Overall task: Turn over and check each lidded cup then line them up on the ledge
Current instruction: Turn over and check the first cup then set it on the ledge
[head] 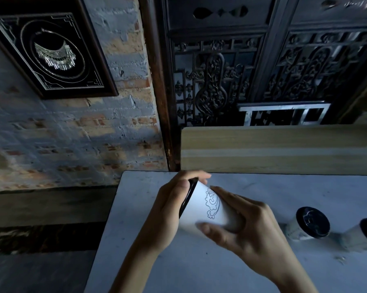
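Here both hands point(210, 212) tilt a white cup point(201, 210), its base hidden

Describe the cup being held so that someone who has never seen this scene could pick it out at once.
Start at the pale ledge below the carved dark screen. Above its left end, the left hand and right hand grip a white lidded cup tipped on its side, black lid toward the left hand. Unlike the two cups standing to the right, it is lifted and shows a blue line drawing.
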A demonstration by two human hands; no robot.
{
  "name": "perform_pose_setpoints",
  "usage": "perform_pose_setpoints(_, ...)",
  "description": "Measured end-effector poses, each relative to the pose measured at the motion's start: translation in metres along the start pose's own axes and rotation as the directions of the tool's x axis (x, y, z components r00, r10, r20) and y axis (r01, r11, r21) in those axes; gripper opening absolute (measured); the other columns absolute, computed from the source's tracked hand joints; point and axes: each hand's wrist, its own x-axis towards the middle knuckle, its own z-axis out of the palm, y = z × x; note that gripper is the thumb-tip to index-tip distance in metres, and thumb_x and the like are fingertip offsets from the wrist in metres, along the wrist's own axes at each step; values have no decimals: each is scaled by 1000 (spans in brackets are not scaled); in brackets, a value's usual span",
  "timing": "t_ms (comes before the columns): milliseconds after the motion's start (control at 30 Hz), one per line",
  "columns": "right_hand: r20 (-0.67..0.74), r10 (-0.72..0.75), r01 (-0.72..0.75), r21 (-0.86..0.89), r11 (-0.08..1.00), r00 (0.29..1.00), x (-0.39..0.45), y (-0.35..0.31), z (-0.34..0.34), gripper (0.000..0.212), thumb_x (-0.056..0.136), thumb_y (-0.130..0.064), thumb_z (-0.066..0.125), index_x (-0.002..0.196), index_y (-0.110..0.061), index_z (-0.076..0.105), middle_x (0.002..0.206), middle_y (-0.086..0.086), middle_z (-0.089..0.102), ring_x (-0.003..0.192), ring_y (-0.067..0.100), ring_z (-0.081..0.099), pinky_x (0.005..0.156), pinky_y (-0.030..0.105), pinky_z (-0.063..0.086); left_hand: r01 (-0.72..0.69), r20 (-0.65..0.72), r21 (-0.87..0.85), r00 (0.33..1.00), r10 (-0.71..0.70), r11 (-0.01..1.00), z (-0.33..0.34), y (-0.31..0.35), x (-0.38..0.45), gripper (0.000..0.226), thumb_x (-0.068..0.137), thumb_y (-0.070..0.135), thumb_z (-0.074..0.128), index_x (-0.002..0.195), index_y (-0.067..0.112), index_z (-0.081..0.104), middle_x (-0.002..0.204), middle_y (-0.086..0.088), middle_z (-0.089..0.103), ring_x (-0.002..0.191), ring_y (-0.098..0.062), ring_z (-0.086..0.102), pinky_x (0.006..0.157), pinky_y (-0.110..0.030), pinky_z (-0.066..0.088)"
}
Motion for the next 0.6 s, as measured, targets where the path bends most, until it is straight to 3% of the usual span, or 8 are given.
perform_pose_setpoints(133, -64, -16, 18, 26, 1000, 998, -1, 8, -1, 58, 70, -76, 72, 120, -50, 58, 85, -8, 73, 69, 6, 65, 63, 34, 57, -53, -11, 67, 998, 54, 996, 9, 9, 5, 51, 97, 46, 32, 119, 22, 72, 113, 1, 75, 113, -17, 69, 97, -22, 48)
perform_pose_setpoints(300, -64, 50, -43, 105, 994, 997, -9, 6, -4, 61, 72, -67, 79, 123, -33, 70, 81, -7, 72, 63, 7, 61, 56, 35, 56, -102, 26, 99, 995, 100, 990, 11, 10, 6, 49, 99, 43, 33, 123, 23, 71, 115, 1, 75, 115, -16, 68, 100, -22, 47)
perform_pose_setpoints(400, -14, 90, -87, 158, 984, 996, -9, 6, -4, 58, 73, -68, 78, 116, -30, 71, 78, -1, 70, 63, 26, 63, 57, 44, 57, -74, 29, 85, 997, 71, 994, 12, 11, 8, 52, 98, 47, 33, 127, 25, 70, 119, 3, 76, 119, -11, 67, 103, -20, 46)
perform_pose_setpoints(467, 6, 99, -98, 189, 977, 995, -7, 5, -6, 54, 72, -68, 78, 112, -32, 70, 83, 3, 74, 67, 27, 67, 60, 44, 59, -55, 13, 70, 998, 55, 996, 11, 11, 8, 53, 96, 50, 35, 132, 28, 68, 127, 7, 74, 125, -9, 65, 112, -29, 44)
perform_pose_setpoints(533, 14, 134, -133, 289, 948, 991, -6, 2, -8, 48, 71, -64, 78, 110, -38, 74, 88, -2, 79, 70, 16, 72, 61, 31, 61, -75, -5, 34, 997, 75, 997, 9, 10, 7, 50, 97, 50, 39, 133, 30, 67, 135, 8, 71, 132, -14, 63, 118, -48, 41)
perform_pose_setpoints(600, 56, 158, -167, 426, 889, 986, -6, -3, -11, 41, 73, -56, 75, 107, -33, 78, 84, -1, 79, 68, 6, 67, 58, 20, 53, -112, -14, -40, 994, 112, 993, 8, 10, 5, 47, 100, 54, 45, 134, 31, 68, 140, 4, 69, 136, -20, 60, 118, -59, 39)
